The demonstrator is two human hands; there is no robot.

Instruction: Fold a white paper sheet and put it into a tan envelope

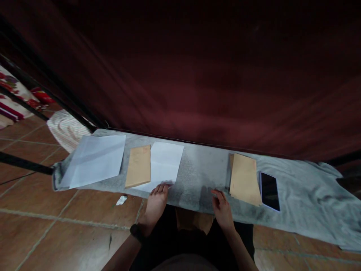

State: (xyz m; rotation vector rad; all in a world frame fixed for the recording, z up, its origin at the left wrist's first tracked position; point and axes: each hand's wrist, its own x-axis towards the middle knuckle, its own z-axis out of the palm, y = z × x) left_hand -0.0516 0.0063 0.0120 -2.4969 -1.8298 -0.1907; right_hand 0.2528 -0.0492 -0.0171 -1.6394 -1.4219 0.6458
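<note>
My left hand [158,195], with a dark band at the wrist, is at the near right corner of a white sheet of paper [167,158]. Its fingers are closed together at the sheet's edge; the thumb is hard to make out. A brown envelope stack [139,165] overlaps the left side of that sheet. Over the near edge of the cloth, my right hand [222,206] is held with fingers loosely bent and apart, nothing in it. Just right of it lies another stack of brown envelopes [244,178].
A grey cloth [201,169] covers the long narrow surface. Larger white sheets [98,160] lie at its left end. A phone [269,191] lies right of the envelopes. A dark red curtain [197,94] hangs behind. Crumpled white paper [121,200] is on the tiled floor [93,214].
</note>
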